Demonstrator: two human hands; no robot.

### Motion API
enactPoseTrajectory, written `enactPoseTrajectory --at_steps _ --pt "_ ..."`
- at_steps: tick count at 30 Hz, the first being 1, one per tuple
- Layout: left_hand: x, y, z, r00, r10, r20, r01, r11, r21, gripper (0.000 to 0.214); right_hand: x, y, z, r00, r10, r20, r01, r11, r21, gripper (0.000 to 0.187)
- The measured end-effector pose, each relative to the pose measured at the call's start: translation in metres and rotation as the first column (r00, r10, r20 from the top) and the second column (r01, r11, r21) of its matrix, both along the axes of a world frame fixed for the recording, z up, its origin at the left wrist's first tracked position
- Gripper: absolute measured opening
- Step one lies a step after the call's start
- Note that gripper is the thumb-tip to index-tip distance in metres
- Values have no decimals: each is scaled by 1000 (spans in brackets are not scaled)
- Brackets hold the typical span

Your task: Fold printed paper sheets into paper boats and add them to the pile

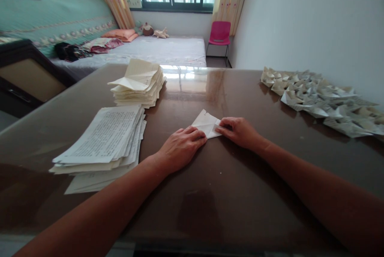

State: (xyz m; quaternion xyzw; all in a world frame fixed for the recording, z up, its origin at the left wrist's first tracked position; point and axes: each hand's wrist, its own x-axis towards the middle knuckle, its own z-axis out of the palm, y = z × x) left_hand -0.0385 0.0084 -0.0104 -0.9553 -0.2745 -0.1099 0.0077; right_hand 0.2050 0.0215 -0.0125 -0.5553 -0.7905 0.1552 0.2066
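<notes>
A small folded sheet of paper (205, 122) lies on the brown table (207, 185), its pointed corner facing away from me and a crease across its middle. My left hand (183, 145) rests on the sheet's lower left side, fingers together and pressing it down; the thumb is partly hidden. On the opposite side, my right hand (238, 131) pinches the right corner between thumb and curled fingers. To the left is a stack of printed sheets (103, 135). Behind it stands a pile of folded cream paper (139, 83).
Rows of folded paper boats (318, 97) stand along the table's right side by the wall. Past the far edge are a bed (180, 51) and a pink chair (220, 33) below the window. A dark cabinet (30, 77) borders the table at left.
</notes>
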Motion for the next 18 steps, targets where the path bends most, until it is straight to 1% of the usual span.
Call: enactPoseTrajectory --at_steps 9,11,15,18 --pt "0 -1 1 1000 10 13 -10 1000 -13 30 -3 1 -4 995 -79 67 78 997 15 24" --pt "1 -1 1 1000 16 12 -16 1000 -18 30 -3 1 -4 993 -86 75 85 996 14 24" --pt "4 -3 2 998 68 -8 -68 998 -10 33 -3 1 -5 995 -80 66 79 997 25 24" --pt "6 -4 3 997 68 -47 -67 998 13 38 -2 1 -6 994 -86 73 83 996 34 23"
